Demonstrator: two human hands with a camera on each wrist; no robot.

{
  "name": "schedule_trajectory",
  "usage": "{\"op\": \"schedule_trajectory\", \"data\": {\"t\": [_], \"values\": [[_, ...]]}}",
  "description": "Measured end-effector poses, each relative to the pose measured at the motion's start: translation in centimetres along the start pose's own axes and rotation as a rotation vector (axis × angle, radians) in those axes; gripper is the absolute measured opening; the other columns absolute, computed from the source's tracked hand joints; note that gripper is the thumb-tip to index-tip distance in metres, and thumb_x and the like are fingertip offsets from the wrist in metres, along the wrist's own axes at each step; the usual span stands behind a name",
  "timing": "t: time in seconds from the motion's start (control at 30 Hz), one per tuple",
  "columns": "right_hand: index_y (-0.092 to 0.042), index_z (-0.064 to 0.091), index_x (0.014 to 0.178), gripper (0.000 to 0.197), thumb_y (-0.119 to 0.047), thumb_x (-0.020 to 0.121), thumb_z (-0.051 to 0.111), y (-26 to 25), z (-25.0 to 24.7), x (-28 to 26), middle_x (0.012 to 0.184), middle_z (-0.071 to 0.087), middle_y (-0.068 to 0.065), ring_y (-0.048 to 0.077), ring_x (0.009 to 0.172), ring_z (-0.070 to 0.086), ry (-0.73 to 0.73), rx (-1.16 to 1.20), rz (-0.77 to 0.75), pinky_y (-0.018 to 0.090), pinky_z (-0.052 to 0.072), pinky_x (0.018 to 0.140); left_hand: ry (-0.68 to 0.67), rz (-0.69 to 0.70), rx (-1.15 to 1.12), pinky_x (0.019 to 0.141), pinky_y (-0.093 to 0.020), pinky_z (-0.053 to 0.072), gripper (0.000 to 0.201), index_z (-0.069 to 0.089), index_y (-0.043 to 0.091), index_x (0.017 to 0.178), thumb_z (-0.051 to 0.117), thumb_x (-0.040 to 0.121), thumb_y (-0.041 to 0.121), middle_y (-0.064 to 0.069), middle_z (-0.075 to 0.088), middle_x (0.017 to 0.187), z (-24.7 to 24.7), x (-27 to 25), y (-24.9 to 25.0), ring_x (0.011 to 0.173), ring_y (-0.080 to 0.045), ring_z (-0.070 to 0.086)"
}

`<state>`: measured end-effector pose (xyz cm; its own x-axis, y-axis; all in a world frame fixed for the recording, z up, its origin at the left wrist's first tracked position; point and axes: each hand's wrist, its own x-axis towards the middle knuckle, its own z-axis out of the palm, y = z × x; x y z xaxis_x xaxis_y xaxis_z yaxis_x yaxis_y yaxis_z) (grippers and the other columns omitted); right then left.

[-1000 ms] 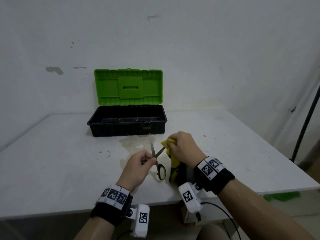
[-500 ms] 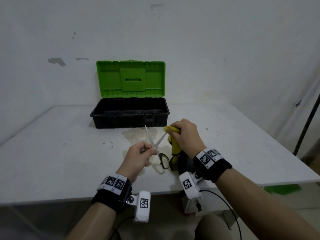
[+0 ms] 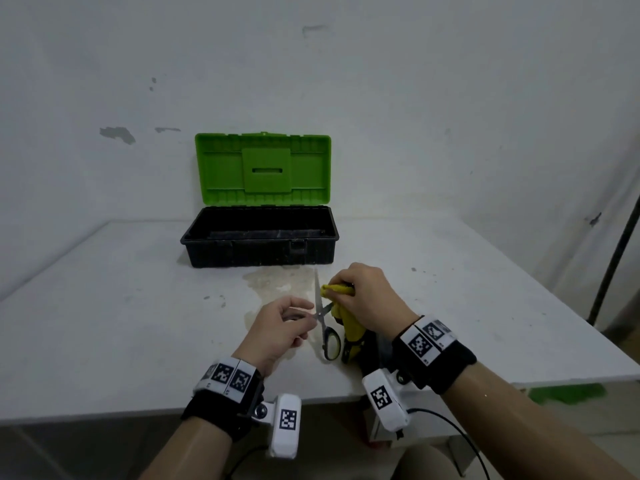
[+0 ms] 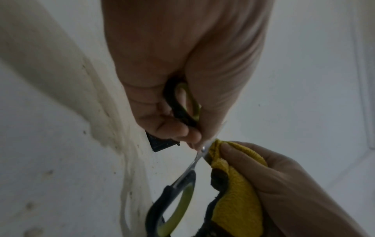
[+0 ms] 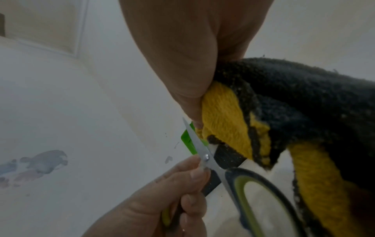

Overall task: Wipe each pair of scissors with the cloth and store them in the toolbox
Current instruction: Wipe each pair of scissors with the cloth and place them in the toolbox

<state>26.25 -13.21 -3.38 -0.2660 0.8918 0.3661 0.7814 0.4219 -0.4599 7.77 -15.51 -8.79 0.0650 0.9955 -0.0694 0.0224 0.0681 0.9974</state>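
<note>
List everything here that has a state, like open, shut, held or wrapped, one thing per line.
toolbox: lid up, open; contents too dark to tell.
scissors: blades spread open, held above the table.
cloth: bunched, wrapped round one blade.
left hand: grips one scissor handle.
right hand: grips the cloth against the blade.
table: stained in front of the toolbox.
</note>
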Motion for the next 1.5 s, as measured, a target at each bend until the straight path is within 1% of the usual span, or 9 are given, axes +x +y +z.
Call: {"op": "schedule_trajectory", "data": {"t": [0.1, 0.23, 0.37, 0.53, 0.73, 0.87, 0.97, 1.23, 1.5], "values": [[-0.018, 0.074, 0.092, 0.018, -0.034, 0.09, 0.066, 0.0, 0.1, 0.0, 0.085, 0.059, -0.001, 0.013, 0.08, 0.053, -0.005, -0.017, 0.042, 0.021, 0.038, 0.067, 0.114, 0.054, -0.001, 0.063, -0.025, 0.053, 0.025, 0.067, 0.015, 0.103, 0.08, 0.083, 0.008, -0.003, 0.074, 0.08, -0.1, -0.1, 0.3, 0.065, -0.011, 0.067], [-0.017, 0.075, 0.089, 0.018, -0.033, 0.089, 0.067, -0.3, -0.1, 0.0, 0.078, 0.062, -0.005, 0.008, 0.073, 0.052, 0.019, 0.014, 0.057, 0.009, 0.036, 0.058, 0.207, 0.021, -0.248, 0.067, -0.027, 0.056, 0.021, 0.069, 0.008, 0.099, 0.08, 0.081, 0.004, -0.011, 0.075, 0.084, 0.5, 0.2, 0.4, 0.075, -0.018, 0.072], [-0.019, 0.075, 0.088, 0.018, -0.035, 0.087, 0.069, -0.7, 0.1, -0.2, 0.084, 0.07, -0.004, 0.007, 0.076, 0.056, 0.032, 0.087, 0.07, 0.006, 0.036, 0.059, 0.153, -0.07, -0.525, 0.084, -0.043, 0.058, 0.012, 0.068, 0.001, 0.101, 0.066, 0.095, 0.012, -0.016, 0.074, 0.096, 1.4, 0.0, 0.3, 0.088, -0.03, 0.074], [-0.023, 0.073, 0.093, 0.01, -0.025, 0.088, 0.065, -1.2, -0.2, -1.0, 0.085, 0.069, -0.008, 0.006, 0.077, 0.062, 0.023, 0.197, 0.093, 0.015, 0.049, 0.067, 0.199, -0.059, -0.471, 0.057, -0.031, 0.059, 0.024, 0.062, 0.001, 0.107, 0.057, 0.102, 0.025, -0.015, 0.064, 0.086, 1.7, -0.1, 0.2, 0.065, -0.018, 0.066], [-0.028, 0.067, 0.091, 0.006, -0.033, 0.088, 0.066, -1.7, 0.5, -1.4, 0.083, 0.066, -0.012, 0.003, 0.077, 0.06, 0.053, 0.217, 0.02, 0.017, 0.05, 0.068, 0.205, 0.015, -0.395, 0.062, -0.031, 0.059, 0.027, 0.065, -0.003, 0.106, 0.06, 0.1, 0.023, -0.014, 0.067, 0.086, 2.2, -0.2, 0.1, 0.06, -0.016, 0.062], [-0.021, 0.067, 0.097, 0.009, -0.024, 0.089, 0.066, -1.2, 2.1, -1.3, 0.094, 0.056, -0.006, 0.005, 0.082, 0.053, 0.229, 0.162, -0.069, 0.012, 0.042, 0.074, 0.193, 0.038, -0.379, 0.065, -0.033, 0.059, 0.027, 0.068, -0.005, 0.097, 0.06, 0.099, 0.02, -0.014, 0.064, 0.073, 2.5, -0.5, 0.2, 0.062, -0.017, 0.062], [-0.017, 0.07, 0.098, 0.01, -0.02, 0.092, 0.062, -1.2, 2.8, -1.7, 0.095, 0.054, -0.001, 0.013, 0.08, 0.055, 0.25, 0.112, -0.173, 0.028, 0.05, 0.07, 0.21, 0.057, -0.368, 0.066, -0.034, 0.06, 0.027, 0.07, -0.005, 0.093, 0.061, 0.099, 0.02, -0.015, 0.065, 0.071, 2.5, -0.7, 0.3, 0.062, -0.018, 0.063], [-0.023, 0.068, 0.109, 0.034, -0.047, 0.094, 0.049, -1.5, 3.2, -2.9, 0.106, 0.054, -0.002, 0.015, 0.093, 0.053, 0.178, -0.08, -0.223, 0.03, 0.052, 0.076, 0.235, 0.076, -0.363, 0.071, -0.039, 0.061, 0.028, 0.071, -0.003, 0.098, 0.064, 0.097, 0.024, -0.021, 0.075, 0.088, 2.3, -0.7, 0.4, 0.081, -0.031, 0.073], [-0.013, 0.072, 0.102, 0.018, -0.023, 0.095, 0.059, -1.7, 3.3, -2.5, 0.088, 0.059, 0.003, 0.018, 0.083, 0.055, 0.244, 0.005, -0.227, 0.026, 0.048, 0.07, 0.252, 0.112, -0.315, 0.055, -0.028, 0.056, 0.028, 0.067, -0.008, 0.094, 0.061, 0.099, 0.019, -0.016, 0.061, 0.069, 2.8, -1.1, 0.7, 0.058, -0.019, 0.06]]}}
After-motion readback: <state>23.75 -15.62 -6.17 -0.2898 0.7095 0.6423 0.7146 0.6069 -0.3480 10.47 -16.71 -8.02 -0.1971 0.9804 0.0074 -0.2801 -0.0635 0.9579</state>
